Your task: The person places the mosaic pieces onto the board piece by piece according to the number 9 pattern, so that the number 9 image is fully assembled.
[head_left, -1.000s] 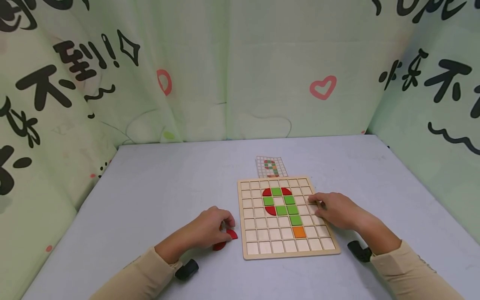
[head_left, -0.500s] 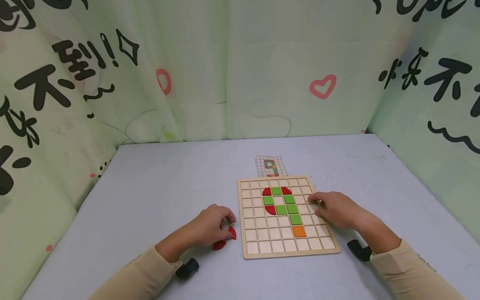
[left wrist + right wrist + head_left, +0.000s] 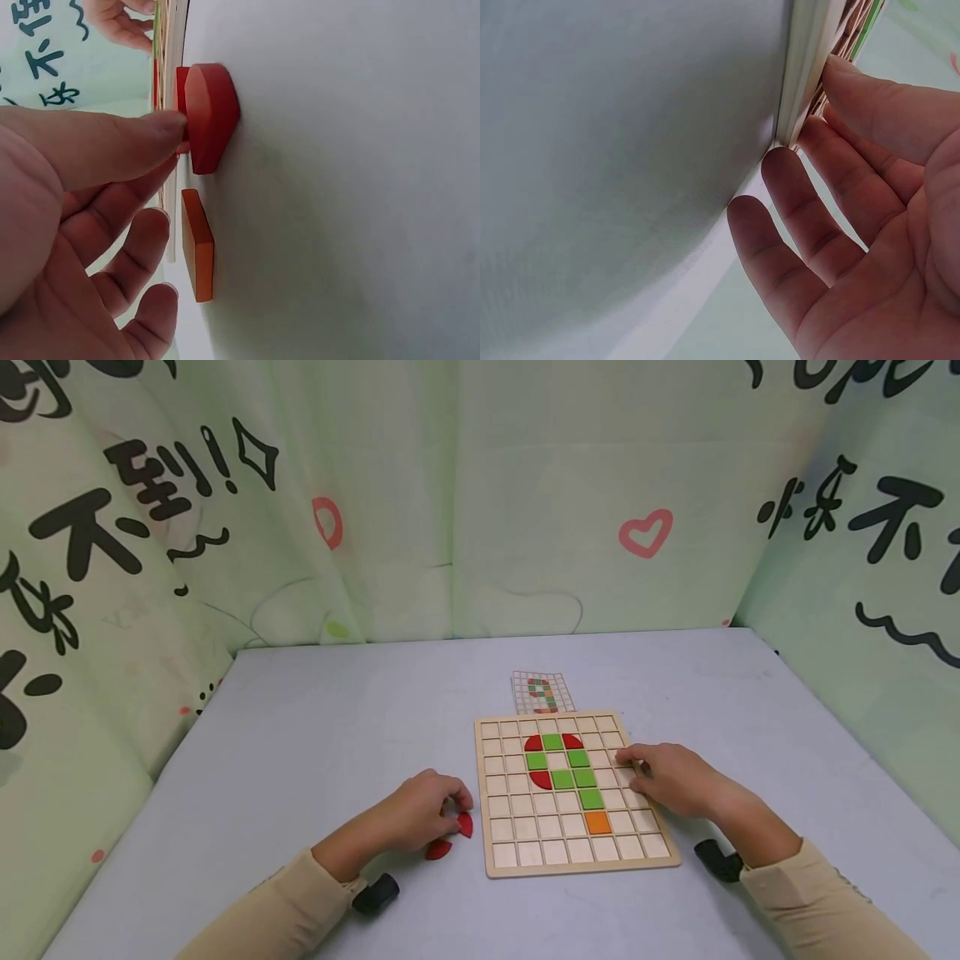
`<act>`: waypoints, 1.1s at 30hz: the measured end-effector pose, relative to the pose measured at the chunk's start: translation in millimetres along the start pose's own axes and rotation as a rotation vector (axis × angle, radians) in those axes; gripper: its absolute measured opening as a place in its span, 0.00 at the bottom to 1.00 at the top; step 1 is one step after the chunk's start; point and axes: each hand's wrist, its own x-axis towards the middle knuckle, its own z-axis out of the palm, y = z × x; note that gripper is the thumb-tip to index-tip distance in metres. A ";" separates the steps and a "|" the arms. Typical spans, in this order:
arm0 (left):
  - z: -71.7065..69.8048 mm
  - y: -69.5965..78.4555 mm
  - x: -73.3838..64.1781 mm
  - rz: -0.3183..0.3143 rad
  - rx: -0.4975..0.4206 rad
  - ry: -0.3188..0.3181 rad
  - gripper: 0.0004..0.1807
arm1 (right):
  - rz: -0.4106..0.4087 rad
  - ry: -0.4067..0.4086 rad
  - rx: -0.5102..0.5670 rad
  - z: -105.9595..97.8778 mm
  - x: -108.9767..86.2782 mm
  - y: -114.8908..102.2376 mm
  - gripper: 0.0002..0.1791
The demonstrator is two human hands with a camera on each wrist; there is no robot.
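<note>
My left hand (image 3: 423,810) pinches a red quarter-round tile (image 3: 466,824) between thumb and forefinger, just left of the board. A second red quarter-round tile (image 3: 214,116) lies on the table close by the thumb. An orange square tile (image 3: 198,247) shows below the fingers in the left wrist view; the hand hides it in the head view. The wooden grid board (image 3: 525,855) carries green, red and orange tiles in a hooked figure. Along its right edge rests my right hand (image 3: 675,781), thumb and fingertips touching the board, fingers relaxed.
A printed pattern card (image 3: 561,683) lies behind the board, its lower part hidden by it. The white table (image 3: 337,710) meets printed curtains (image 3: 525,527) at the back and sides. A black wrist camera (image 3: 375,897) sits by the left sleeve.
The red tile at my left fingertips has turned and shifted slightly toward me and left. My right hand and the board stay in place.
</note>
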 end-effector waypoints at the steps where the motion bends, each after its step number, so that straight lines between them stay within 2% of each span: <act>1: 0.0 -0.1 0.4 0.003 0.002 -0.004 0.10 | 0.000 0.000 0.000 0.3 0.2 0.0 0.23; 8: 2.0 0.5 3.6 0.034 0.030 -0.010 0.10 | -0.004 -0.001 0.005 0.1 -0.3 -0.2 0.23; 18: 2.9 6.4 3.7 0.007 0.035 -0.009 0.12 | -0.010 0.005 -0.004 0.3 -0.1 -0.1 0.22; 27: -1.8 2.5 1.1 -0.034 0.040 0.001 0.13 | -0.010 -0.004 0.000 -2.1 -1.0 -0.2 0.23; 33: -2.1 -1.2 -0.5 -0.021 0.048 0.012 0.12 | -0.007 -0.005 0.005 -0.7 -0.3 -0.1 0.23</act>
